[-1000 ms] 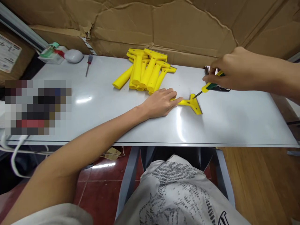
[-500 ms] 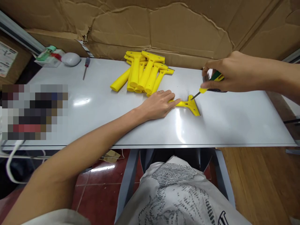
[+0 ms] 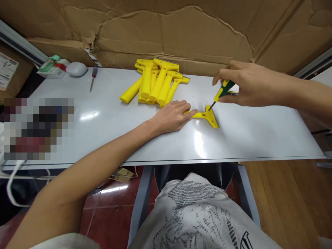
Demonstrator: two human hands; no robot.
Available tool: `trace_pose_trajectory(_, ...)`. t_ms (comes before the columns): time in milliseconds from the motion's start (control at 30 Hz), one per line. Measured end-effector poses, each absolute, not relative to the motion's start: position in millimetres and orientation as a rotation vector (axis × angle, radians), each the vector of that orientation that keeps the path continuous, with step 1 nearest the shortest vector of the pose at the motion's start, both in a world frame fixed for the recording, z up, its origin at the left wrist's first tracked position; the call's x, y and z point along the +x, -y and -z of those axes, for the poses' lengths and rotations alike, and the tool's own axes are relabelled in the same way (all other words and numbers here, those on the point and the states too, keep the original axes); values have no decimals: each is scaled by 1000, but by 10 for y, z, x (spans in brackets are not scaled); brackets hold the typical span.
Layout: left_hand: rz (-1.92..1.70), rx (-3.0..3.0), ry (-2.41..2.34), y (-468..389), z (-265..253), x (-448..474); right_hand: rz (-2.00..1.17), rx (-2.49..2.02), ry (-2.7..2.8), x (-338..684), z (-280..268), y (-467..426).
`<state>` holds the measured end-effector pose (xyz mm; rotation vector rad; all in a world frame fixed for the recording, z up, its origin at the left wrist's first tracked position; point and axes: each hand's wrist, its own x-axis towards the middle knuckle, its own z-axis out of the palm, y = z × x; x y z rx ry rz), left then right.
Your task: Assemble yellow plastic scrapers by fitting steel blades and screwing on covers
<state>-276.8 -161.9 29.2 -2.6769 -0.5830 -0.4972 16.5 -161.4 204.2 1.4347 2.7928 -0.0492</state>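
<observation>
A yellow scraper [image 3: 207,116] lies flat on the white table, its wide head toward the right. My left hand [image 3: 175,117] is closed around its handle and presses it to the tabletop. My right hand [image 3: 241,83] grips a screwdriver [image 3: 223,90] with a green and yellow handle, tilted over the scraper. The screwdriver's tip meets the scraper's head near the upper screw hole; whether it sits in a screw cannot be made out. Just beyond my left hand, several more yellow scrapers [image 3: 160,83] are heaped together.
A second screwdriver [image 3: 93,79] lies at the back left, beside a white computer mouse [image 3: 76,69] and a small box [image 3: 53,67]. Cardboard [image 3: 166,34] stands along the table's back edge. A blurred-out patch [image 3: 38,128] covers the left end. A white cable [image 3: 11,186] hangs at lower left.
My right hand has turned on the screwdriver and its handle now stands steeper, slightly further left. The tip stays at the scraper's head. My left hand keeps its hold.
</observation>
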Motion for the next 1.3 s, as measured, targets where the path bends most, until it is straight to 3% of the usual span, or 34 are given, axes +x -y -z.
trace_pose_trajectory(267, 495, -2673, 597, 1616, -279, -2773, -63, 1393, -2954, 362, -2221, 1821)
trace_pose_trajectory(467, 494, -2689, 608, 1610, -274, -2767, 187, 1410, -3050, 642, -2023, 2040)
trace_pose_trajectory(767, 529, -2671, 583, 1611, -268, -2780, 103, 1387, -3021, 658, -1851, 2104)
trace_pose_trajectory(1300, 512, -2665, 581, 1610, -272, -2780, 352, 1217, -3137, 626, -1850, 2177)
